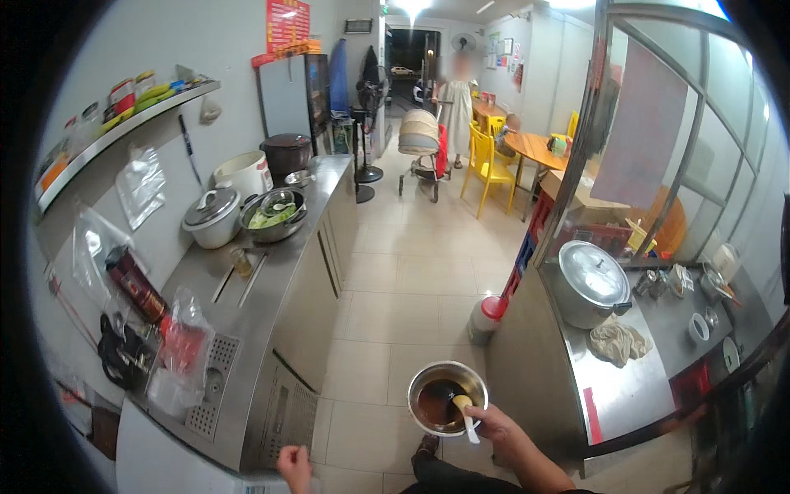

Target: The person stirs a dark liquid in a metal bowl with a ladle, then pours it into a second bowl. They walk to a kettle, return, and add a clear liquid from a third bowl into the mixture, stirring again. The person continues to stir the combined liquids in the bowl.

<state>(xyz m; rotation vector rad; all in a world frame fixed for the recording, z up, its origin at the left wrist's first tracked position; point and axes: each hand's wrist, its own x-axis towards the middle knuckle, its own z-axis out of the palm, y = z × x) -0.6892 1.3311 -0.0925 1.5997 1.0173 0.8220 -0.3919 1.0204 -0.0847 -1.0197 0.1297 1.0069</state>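
My right hand [495,423] grips the rim of a round stainless steel bowl [415,381], low in front of me above the tiled floor. Dark brown liquid [435,401] covers the bowl's bottom. A spoon [467,420] with a pale handle leans over the rim beside my fingers; whether they also pinch it, I cannot tell. Near the lower edge, my left hand [295,464] hangs by the front of the left counter, its fingers curled and no object visible in it.
A steel counter [308,216] runs along the left with pots and a pan [278,228]. On the right counter [611,383] stand a lidded aluminium pot [592,278] and a cloth [620,343]. Farther off are a stroller [419,136], a person [457,111], a child [509,129] and yellow chairs [487,163].
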